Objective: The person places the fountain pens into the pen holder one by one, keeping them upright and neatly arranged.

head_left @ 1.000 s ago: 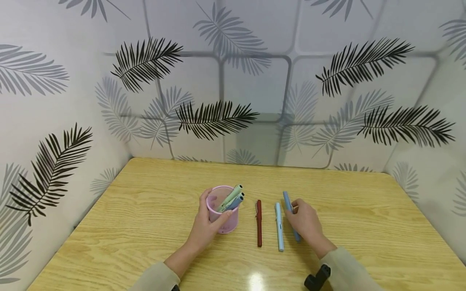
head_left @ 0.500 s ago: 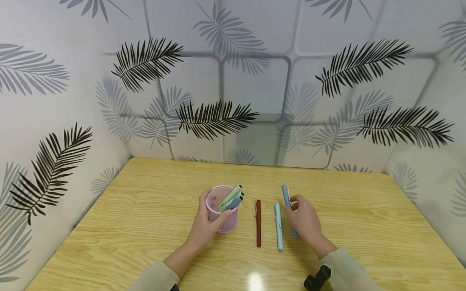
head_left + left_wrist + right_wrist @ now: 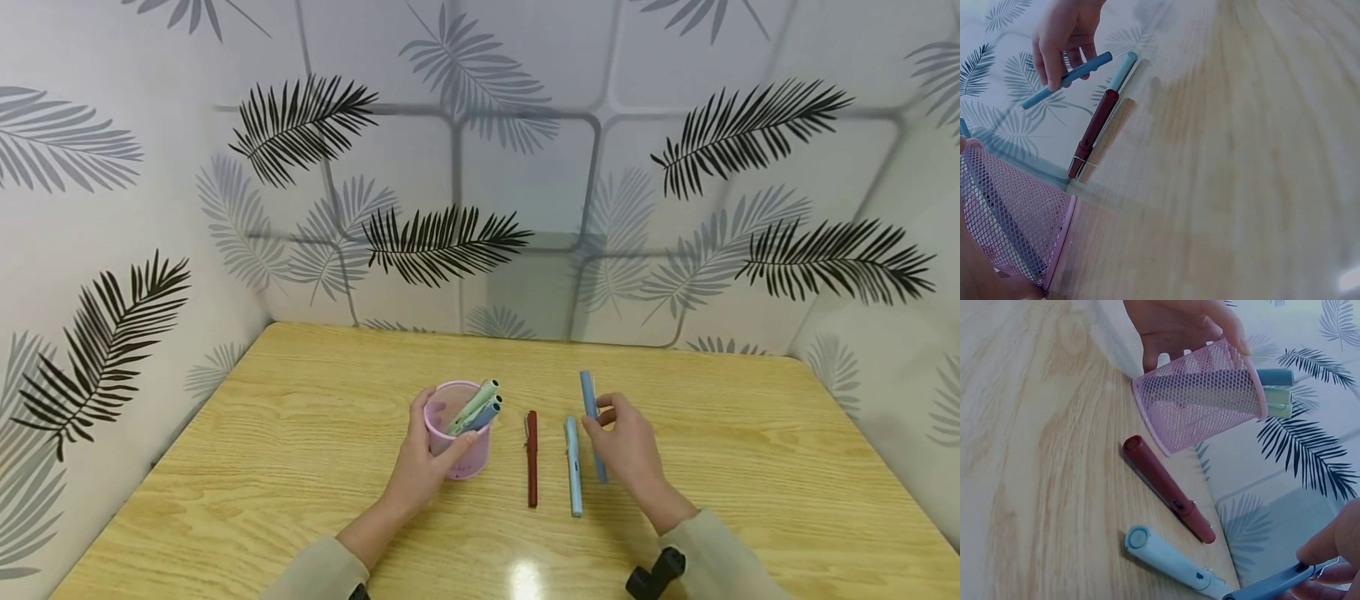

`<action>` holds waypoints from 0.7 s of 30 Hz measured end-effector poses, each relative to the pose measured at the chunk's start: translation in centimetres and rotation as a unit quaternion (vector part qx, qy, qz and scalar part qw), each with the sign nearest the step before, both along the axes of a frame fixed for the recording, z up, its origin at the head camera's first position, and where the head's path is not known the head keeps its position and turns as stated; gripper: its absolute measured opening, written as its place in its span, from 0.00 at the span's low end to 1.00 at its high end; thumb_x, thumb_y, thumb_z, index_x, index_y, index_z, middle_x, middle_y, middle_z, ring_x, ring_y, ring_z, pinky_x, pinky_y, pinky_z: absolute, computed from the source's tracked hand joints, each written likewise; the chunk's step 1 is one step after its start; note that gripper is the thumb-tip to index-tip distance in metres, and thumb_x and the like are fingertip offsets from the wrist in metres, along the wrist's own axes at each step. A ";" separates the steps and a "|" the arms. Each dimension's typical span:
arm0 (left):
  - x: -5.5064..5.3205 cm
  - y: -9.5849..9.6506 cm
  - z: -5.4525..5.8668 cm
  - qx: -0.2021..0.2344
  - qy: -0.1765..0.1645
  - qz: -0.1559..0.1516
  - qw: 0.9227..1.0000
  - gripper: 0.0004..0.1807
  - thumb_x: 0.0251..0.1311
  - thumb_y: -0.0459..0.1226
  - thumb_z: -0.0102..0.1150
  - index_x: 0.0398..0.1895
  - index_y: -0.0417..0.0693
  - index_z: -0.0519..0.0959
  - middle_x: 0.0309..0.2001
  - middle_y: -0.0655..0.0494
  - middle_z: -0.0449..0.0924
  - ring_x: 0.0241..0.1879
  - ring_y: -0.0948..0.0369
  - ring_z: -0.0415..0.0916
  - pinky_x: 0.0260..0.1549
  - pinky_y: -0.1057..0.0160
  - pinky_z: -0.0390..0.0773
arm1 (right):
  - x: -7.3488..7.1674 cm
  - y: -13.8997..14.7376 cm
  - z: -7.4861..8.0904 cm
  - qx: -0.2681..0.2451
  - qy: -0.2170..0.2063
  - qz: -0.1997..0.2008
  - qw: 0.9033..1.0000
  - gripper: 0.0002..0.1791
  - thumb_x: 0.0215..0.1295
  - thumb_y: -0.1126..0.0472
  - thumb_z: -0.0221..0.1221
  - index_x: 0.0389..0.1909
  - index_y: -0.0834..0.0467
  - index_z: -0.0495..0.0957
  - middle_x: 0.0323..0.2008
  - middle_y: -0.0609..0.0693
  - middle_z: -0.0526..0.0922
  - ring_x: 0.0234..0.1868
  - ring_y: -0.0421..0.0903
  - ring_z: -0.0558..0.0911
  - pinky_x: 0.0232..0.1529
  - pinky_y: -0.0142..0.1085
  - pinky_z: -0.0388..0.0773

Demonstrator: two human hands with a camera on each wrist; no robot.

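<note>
My left hand [image 3: 422, 473] grips a pink mesh pen cup [image 3: 471, 463], fingers round its far left side and thumb across the front. Light green pens [image 3: 477, 405] and a blue pen [image 3: 484, 414] lean to the right inside it. To the right, my right hand [image 3: 632, 442] pinches another blue pen [image 3: 587, 387] between thumb and fingers. In the left wrist view that held pen [image 3: 1088, 70] is raised off the table. A dark red pen [image 3: 532, 467] and a light blue pen [image 3: 574, 471] lie side by side between the hands.
The wooden table [image 3: 300, 417] meets a leaf-patterned wall covering [image 3: 525, 283] at its back edge, with more of it at both sides. A black device [image 3: 656, 573] is strapped on the right wrist over the sleeve.
The blue pen in my right hand has risen off the table and shifted slightly away from me and to the left. My left hand and the cup have stayed nearly still.
</note>
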State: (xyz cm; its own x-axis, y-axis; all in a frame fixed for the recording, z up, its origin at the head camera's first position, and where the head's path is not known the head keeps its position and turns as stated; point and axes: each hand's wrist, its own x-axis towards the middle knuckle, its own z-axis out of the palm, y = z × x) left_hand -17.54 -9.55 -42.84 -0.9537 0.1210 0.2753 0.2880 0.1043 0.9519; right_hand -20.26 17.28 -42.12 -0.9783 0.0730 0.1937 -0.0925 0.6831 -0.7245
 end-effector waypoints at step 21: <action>0.0 0.0 0.2 0.001 0.004 -0.001 1.000 0.41 0.57 0.37 0.62 0.69 0.43 0.48 0.63 0.33 0.55 0.60 0.40 0.59 0.55 0.44 0.63 | 2.1 -2.5 2.7 -0.098 0.061 0.031 0.993 0.17 0.61 0.63 0.61 0.49 0.62 0.71 0.34 0.56 0.77 0.25 0.46 0.78 0.22 0.32 0.78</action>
State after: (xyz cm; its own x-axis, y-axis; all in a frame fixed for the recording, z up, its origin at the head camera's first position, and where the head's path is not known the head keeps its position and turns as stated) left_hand -17.51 -9.53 -42.69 -0.9512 0.1219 0.2834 0.2961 0.1024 0.9497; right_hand -18.12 14.79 -39.41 -0.9523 0.0619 0.2987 -0.2245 0.5206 -0.8238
